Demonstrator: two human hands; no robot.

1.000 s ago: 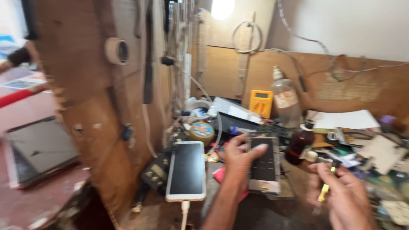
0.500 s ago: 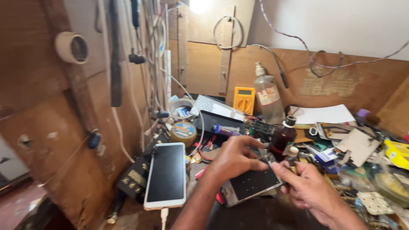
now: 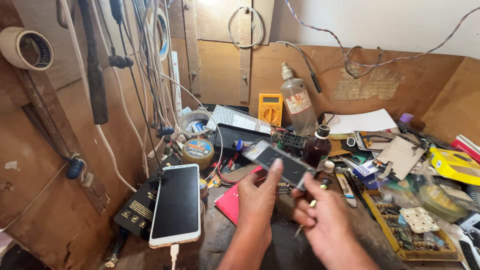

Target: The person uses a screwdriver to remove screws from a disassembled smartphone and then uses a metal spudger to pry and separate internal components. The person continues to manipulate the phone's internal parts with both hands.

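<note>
L hand pinches blurred phone panel; R hand grips thin tool (mostly hidden).

The table is dark, worn wood. Brown wooden boards stand up behind it, and a big brown board closes the left side. Above the boards the wall is white. A bright light shines at the very top. A roll of tape hangs on the left board. White and black cables hang down there. A twisted wire runs along the back wall.
</note>
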